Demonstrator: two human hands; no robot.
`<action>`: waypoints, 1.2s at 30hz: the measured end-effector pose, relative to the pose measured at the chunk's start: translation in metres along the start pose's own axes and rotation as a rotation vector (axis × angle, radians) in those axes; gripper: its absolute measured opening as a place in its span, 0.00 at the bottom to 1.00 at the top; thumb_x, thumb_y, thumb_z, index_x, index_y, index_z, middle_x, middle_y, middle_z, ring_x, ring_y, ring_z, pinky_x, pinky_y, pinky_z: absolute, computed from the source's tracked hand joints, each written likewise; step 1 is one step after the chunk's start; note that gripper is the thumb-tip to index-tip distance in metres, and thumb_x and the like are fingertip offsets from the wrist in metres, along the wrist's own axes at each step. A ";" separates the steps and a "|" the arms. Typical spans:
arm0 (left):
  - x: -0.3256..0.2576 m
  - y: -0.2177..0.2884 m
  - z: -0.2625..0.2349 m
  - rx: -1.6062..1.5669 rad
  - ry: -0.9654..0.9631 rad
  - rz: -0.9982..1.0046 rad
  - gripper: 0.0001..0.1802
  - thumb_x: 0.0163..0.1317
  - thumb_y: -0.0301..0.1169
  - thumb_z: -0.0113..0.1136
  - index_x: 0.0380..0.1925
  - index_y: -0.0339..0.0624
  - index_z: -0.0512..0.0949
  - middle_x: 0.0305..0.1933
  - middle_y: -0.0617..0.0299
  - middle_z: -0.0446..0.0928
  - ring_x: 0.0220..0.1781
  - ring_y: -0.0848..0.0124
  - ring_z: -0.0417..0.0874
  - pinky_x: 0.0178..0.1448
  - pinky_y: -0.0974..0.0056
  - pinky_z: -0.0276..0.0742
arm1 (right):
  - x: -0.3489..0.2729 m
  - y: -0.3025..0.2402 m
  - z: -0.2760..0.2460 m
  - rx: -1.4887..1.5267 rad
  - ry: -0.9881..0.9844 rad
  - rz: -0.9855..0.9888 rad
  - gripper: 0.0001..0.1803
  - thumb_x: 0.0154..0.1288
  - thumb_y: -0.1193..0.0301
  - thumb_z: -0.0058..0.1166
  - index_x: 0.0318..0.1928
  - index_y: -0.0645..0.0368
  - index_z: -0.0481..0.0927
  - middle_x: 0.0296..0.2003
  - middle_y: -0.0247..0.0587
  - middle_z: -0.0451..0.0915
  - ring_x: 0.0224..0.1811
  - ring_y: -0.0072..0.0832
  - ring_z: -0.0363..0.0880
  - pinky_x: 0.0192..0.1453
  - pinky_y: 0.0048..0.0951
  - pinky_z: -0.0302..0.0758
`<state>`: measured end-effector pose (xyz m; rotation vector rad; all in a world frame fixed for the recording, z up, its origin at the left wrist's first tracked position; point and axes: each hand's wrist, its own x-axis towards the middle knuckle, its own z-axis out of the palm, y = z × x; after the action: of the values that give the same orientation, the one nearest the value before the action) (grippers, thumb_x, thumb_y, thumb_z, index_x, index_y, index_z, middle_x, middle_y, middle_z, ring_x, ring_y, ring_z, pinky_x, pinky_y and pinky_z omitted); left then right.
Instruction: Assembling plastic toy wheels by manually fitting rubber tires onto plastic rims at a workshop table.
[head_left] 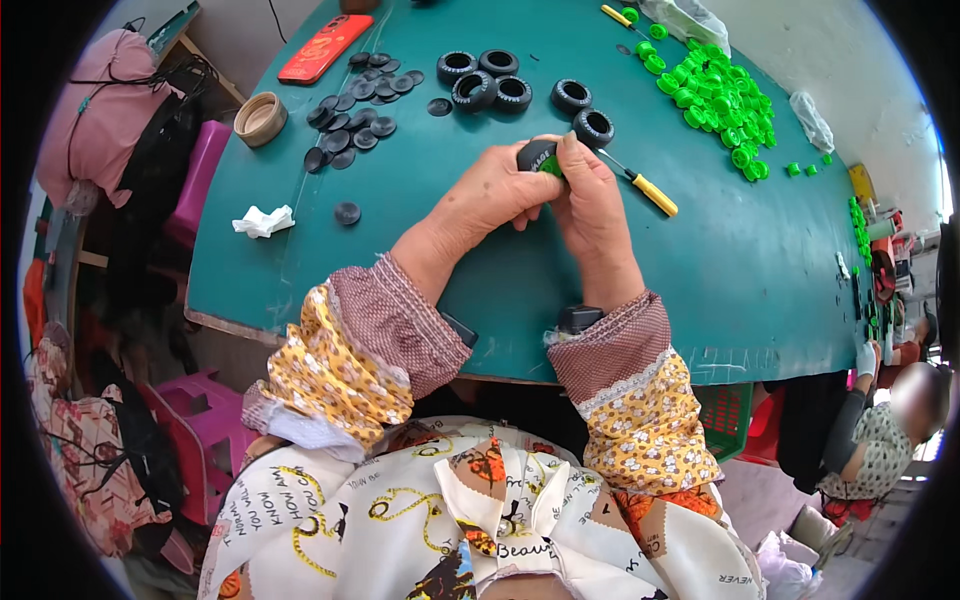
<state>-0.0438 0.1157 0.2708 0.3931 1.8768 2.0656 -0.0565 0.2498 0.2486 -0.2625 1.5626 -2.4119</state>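
Observation:
Both my hands grip one small black toy tire (pixel 538 155) above the green tabletop, with a bit of bright green plastic hub (pixel 551 168) showing at its side. My left hand (pixel 492 187) wraps it from the left, fingers curled. From the other side my right hand (pixel 592 205) presses it with the thumb on top. Just beyond lie several loose black tires (pixel 474 91), one of them (pixel 593 127) close to my right fingers. A screwdriver (pixel 652 192) with a yellow handle rests to the right of my right hand.
Black discs (pixel 345 122) lie scattered at the left, near a round tan container (pixel 260 119), a red phone (pixel 326 48) and a crumpled tissue (pixel 263 221). Green hubs (pixel 715 100) are heaped at the far right. A co-worker (pixel 880 440) sits at the right.

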 end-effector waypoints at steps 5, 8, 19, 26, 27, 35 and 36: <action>0.002 -0.008 -0.004 -0.094 0.178 0.047 0.14 0.52 0.39 0.58 0.29 0.37 0.76 0.22 0.66 0.73 0.20 0.81 0.70 0.23 0.77 0.65 | -0.002 0.002 0.009 0.135 0.122 -0.083 0.16 0.67 0.60 0.41 0.39 0.60 0.73 0.32 0.37 0.76 0.32 0.26 0.75 0.37 0.29 0.74; 0.002 -0.009 -0.002 -0.242 0.308 0.074 0.14 0.53 0.39 0.59 0.29 0.38 0.76 0.25 0.65 0.74 0.22 0.80 0.72 0.26 0.76 0.68 | -0.005 0.002 0.019 0.165 0.129 -0.063 0.13 0.66 0.62 0.43 0.37 0.59 0.73 0.31 0.34 0.75 0.31 0.22 0.74 0.36 0.25 0.72; 0.000 -0.006 -0.002 -0.111 0.069 0.017 0.10 0.51 0.35 0.59 0.25 0.39 0.75 0.22 0.66 0.73 0.23 0.78 0.74 0.27 0.75 0.66 | -0.006 -0.010 0.014 0.105 0.049 -0.020 0.15 0.65 0.62 0.45 0.39 0.62 0.72 0.26 0.32 0.73 0.25 0.18 0.70 0.24 0.20 0.67; -0.003 -0.009 -0.006 -0.142 0.021 -0.028 0.10 0.50 0.31 0.58 0.30 0.36 0.76 0.25 0.62 0.77 0.26 0.75 0.78 0.30 0.75 0.71 | -0.008 -0.014 0.008 -0.025 -0.041 0.058 0.15 0.65 0.61 0.44 0.39 0.61 0.74 0.25 0.29 0.73 0.21 0.12 0.64 0.22 0.14 0.62; -0.002 -0.009 -0.005 -0.143 0.019 -0.026 0.10 0.50 0.31 0.58 0.30 0.36 0.76 0.25 0.62 0.77 0.26 0.75 0.78 0.30 0.75 0.71 | -0.008 -0.016 0.007 -0.033 -0.053 0.056 0.15 0.64 0.62 0.44 0.39 0.61 0.75 0.25 0.28 0.72 0.21 0.11 0.63 0.22 0.13 0.61; 0.000 -0.010 -0.001 -0.175 -0.014 -0.074 0.11 0.51 0.30 0.57 0.32 0.35 0.75 0.28 0.60 0.77 0.29 0.74 0.79 0.36 0.74 0.74 | -0.008 -0.006 0.011 0.033 0.126 0.028 0.14 0.64 0.62 0.45 0.35 0.61 0.75 0.25 0.29 0.73 0.22 0.13 0.67 0.22 0.14 0.64; 0.000 -0.010 0.000 -0.177 -0.015 -0.077 0.11 0.51 0.30 0.57 0.32 0.35 0.75 0.28 0.60 0.77 0.29 0.74 0.79 0.36 0.74 0.74 | -0.008 -0.006 0.010 0.062 0.147 0.049 0.14 0.64 0.62 0.45 0.34 0.61 0.75 0.25 0.31 0.73 0.22 0.14 0.68 0.22 0.15 0.65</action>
<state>-0.0433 0.1166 0.2610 0.2872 1.6571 2.1489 -0.0467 0.2462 0.2584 -0.0359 1.5309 -2.4859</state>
